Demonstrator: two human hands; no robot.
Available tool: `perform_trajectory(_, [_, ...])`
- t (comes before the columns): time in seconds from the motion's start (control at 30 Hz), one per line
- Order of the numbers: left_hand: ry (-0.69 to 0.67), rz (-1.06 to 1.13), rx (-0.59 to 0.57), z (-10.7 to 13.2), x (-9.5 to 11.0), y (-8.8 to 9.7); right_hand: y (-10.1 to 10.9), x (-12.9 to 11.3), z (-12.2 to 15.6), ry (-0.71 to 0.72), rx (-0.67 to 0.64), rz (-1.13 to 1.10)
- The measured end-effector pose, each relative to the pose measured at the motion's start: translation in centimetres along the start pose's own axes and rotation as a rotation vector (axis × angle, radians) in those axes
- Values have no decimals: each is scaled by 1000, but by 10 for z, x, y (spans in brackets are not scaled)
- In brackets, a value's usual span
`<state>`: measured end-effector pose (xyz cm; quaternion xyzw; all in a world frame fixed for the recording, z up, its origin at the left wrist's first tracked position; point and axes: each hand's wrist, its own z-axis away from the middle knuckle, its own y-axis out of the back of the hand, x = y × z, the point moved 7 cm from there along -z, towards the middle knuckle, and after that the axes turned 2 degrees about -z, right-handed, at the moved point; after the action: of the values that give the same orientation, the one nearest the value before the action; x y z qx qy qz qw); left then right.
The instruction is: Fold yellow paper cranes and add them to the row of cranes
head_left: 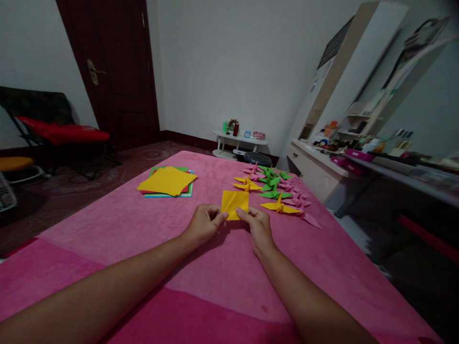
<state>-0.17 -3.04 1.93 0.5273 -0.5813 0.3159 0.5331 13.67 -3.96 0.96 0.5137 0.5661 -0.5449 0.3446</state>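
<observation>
Between my hands is a small yellow square of origami paper [234, 200], held up just above the pink cloth. My left hand [207, 222] pinches its lower left edge, thumb in front. On the right side, my right hand [258, 225] grips the paper with the thumb pressed on its face near the lower right corner. Faint crease lines show on the square. Just beyond, to the right, several folded paper cranes stand in rows: yellow [279, 206], green [271, 181] and pink [297, 197].
A stack of coloured paper sheets [168, 181], yellow on top, lies at the left on the pink-covered table [143, 239]. Past the far edge stands a low white shelf [239, 138] with small items. A cluttered white dresser [315, 167] is on the right, a red folding chair [60, 136] on the left.
</observation>
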Motion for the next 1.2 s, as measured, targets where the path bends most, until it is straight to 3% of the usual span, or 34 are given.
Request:
perform_trajectory(0.13, [57, 33, 19, -2, -5, 6, 30, -4, -11, 72, 184, -38])
perform_trajectory(0.2, [94, 101, 82, -4, -11, 13, 50, -4, -12, 91, 391, -98])
perform_trajectory(0.23, [109, 155, 114, -5, -14, 15, 52, -5, -12, 101, 423, -113])
perform_trajectory(0.27, [123, 220, 136, -5, -16, 17, 49, -5, -11, 98, 405, -111])
perform_trajectory(0.33, [132, 372, 130, -6, -18, 14, 23, -1, -9, 32, 202, -50])
perform_trajectory(0.43, [140, 594, 29, -5, -15, -1, -24, 2, 3, -11, -111, 26])
perform_trajectory(0.5, [136, 692, -33, -3, -11, -11, -39, 1, 10, 9, -155, 84])
perform_trajectory(0.67, [110, 716, -104, -1, -5, -17, -34, -6, 10, 65, -118, 186])
perform_trajectory(0.87, [129, 643, -70, -3, -10, -11, -24, -6, 9, 66, -76, 245])
perform_trajectory(1.07, [133, 652, -79, -2, -12, -13, -33, -3, 12, 46, -191, 247])
perform_trajectory(1.2, [156, 566, -8, -3, -17, -6, -32, -1, 12, 41, -223, 289])
